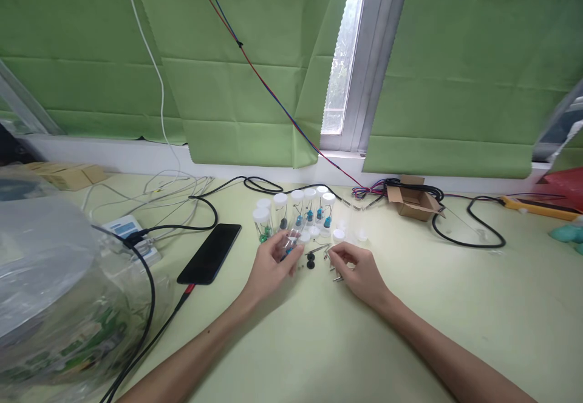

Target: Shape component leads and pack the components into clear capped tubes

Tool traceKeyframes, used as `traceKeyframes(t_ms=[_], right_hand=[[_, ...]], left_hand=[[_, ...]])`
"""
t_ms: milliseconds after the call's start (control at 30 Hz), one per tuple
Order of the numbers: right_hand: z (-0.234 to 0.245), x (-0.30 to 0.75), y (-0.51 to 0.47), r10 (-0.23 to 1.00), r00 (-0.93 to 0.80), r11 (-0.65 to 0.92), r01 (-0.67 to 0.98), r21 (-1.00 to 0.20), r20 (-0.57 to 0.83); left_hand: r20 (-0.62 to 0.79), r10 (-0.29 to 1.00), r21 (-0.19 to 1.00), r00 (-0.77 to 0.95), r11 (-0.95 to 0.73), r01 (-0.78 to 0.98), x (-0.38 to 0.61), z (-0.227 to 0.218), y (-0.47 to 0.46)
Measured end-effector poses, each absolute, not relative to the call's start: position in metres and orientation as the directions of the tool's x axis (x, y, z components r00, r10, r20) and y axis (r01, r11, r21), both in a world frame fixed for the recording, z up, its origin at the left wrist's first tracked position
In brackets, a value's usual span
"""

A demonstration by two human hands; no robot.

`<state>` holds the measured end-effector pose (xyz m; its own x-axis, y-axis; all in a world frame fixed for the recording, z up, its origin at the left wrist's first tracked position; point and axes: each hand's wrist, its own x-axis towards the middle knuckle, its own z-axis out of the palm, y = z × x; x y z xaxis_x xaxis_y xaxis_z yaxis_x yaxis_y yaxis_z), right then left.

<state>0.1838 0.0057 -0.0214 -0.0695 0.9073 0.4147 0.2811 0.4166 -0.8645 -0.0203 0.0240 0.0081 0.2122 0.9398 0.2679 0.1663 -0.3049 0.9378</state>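
My left hand point(273, 263) is closed around a clear plastic tube point(293, 240) with something blue inside. My right hand point(357, 269) is held low over the table, its fingertips pinched on something too small to make out. Thin metal pieces point(337, 278) show under its fingers. Between the hands lie small black round parts point(310, 261). Behind them stand several clear tubes with white caps point(280, 198), holding blue, green or dark parts with thin metal leads. Loose white caps point(338, 234) lie in front of these tubes.
A black phone point(209, 253) with a cable lies left of my left hand. A power strip point(132, 236) and a large clear plastic bag point(59, 306) are farther left. Black cables run along the back. An open cardboard box point(413, 201) stands at the back right.
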Motion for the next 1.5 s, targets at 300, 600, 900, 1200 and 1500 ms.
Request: traceKeyframes(t_ms=[300,600,900,1200,1500], right_hand=[[-0.026,0.179,0.001,0.806,-0.241,0.58,0.506,-0.638,0.541],[-0.033,0.185,0.008,0.823,-0.186,0.51,0.66,-0.552,0.537],[-0.036,0.185,0.009,0.848,-0.21,0.476,0.705,-0.526,0.487],[-0.038,0.185,0.01,0.859,-0.21,0.457,0.726,-0.514,0.468],[-0.037,0.183,0.008,0.854,-0.217,0.464,0.73,-0.502,0.473]], left_hand=[[0.162,0.963,0.987,0.215,-0.153,-0.057,-0.017,0.006,0.023],[0.193,0.937,0.98,0.29,-0.199,-0.011,-0.014,0.003,0.021],[0.287,0.89,0.946,0.355,-0.321,0.039,-0.008,-0.002,0.015],[0.254,0.889,0.938,0.38,-0.323,0.127,-0.006,-0.008,0.01],[0.455,0.842,0.854,0.29,-0.504,0.127,-0.016,0.003,0.014]])
